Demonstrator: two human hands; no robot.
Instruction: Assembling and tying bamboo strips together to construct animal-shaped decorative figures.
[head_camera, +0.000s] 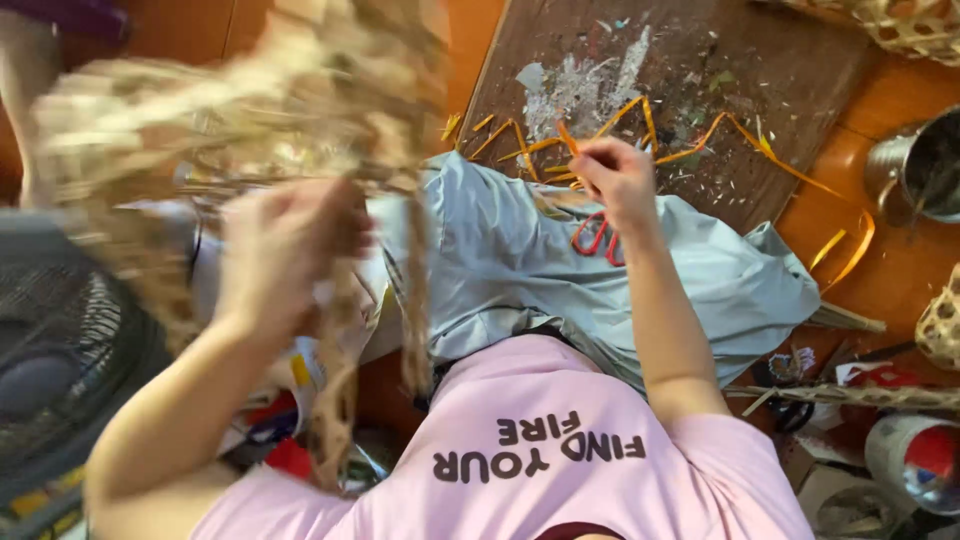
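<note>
My left hand is raised and gripping a large, pale woven straw piece, which is blurred; loose strands hang down from it. My right hand reaches forward and pinches a thin orange strip from a small heap of orange strips on a dark wooden board. Red-handled scissors lie just under that hand on a grey-blue cloth spread over my lap. My pink shirt fills the bottom of the view.
A dark fan stands at the left. A metal pot sits at the right on the orange floor. Woven baskets show at the top right and right edge. A tape roll and clutter lie at the bottom right.
</note>
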